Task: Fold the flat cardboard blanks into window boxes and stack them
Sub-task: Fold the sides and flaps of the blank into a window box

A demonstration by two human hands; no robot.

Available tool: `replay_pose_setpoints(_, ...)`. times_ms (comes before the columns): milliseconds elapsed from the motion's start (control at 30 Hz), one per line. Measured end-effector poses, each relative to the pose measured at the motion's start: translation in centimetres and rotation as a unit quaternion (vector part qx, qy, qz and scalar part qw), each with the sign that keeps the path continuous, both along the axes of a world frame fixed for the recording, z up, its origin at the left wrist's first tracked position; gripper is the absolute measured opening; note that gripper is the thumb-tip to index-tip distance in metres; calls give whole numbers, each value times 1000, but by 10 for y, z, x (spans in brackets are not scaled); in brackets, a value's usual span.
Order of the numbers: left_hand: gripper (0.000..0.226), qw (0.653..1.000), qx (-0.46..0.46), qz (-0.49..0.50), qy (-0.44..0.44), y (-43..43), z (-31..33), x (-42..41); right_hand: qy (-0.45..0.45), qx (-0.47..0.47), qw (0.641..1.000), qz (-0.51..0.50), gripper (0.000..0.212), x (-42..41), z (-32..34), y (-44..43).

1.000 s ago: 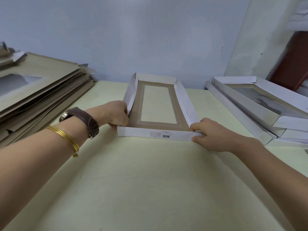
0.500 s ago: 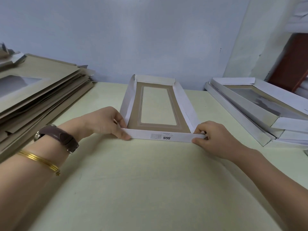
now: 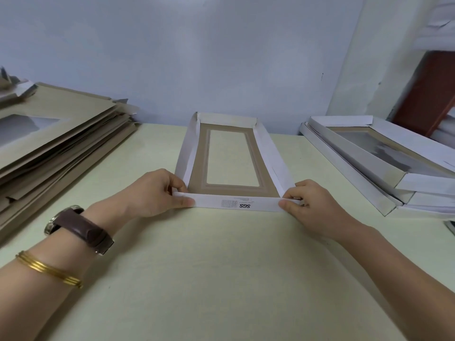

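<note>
A half-formed window box (image 3: 231, 190) lies in the middle of the table, brown inside with a clear window and white side walls standing up. My left hand (image 3: 152, 193) pinches its near left corner, thumb on the front wall. At the near right corner my right hand (image 3: 310, 205) pinches the front wall where it meets the right side wall. The front wall carries a printed "SGS" mark. A pile of flat cardboard blanks (image 3: 56, 143) rests at the left. Folded window boxes (image 3: 379, 158) are stacked at the right.
The pale green table (image 3: 221, 267) runs back to a light blue wall. A dark red door or panel (image 3: 428, 94) stands at the far right behind the stack. I wear a brown watch and gold bangles on my left wrist.
My left hand has slid from the left side wall to the near left corner and now pinches the front wall. The right hand has kept its hold on the near right corner.
</note>
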State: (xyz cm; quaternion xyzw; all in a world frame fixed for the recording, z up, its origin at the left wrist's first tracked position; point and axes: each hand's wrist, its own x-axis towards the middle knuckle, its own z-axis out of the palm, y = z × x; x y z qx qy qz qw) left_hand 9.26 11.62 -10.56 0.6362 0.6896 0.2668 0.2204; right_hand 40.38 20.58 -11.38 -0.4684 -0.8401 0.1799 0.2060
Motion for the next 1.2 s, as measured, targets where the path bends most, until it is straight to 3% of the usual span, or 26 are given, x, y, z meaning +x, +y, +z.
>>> replay_pose_setpoints(300,22,999,5,39,-9,2,-4,3,-2,-18,1000,-12,22,-5,-3,-4)
replay_pose_setpoints(633,32,996,19,88,12,-1,-5,4,-8,34,998,-51,39,-10,-2,-9)
replay_pose_setpoints(800,29,993,38,83,-68,-5,-5,4,129,-12,988,-80,15,-9,6,-10)
replay_pose_setpoints(900,29,988,65,73,-119,-7,-3,6,313,-142,936,-74,14,-12,13,-16)
replay_pose_setpoints(1000,31,982,79,70,-156,-10,-2,7,391,-159,901,-96,21,-17,15,-19)
replay_pose_setpoints(1133,75,981,68,59,-174,-9,-2,9,446,-140,874,-133,12,-21,17,-22)
replay_pose_setpoints(1200,83,983,64,52,-164,-10,-1,10,482,-173,846,-147,35,-21,17,-21)
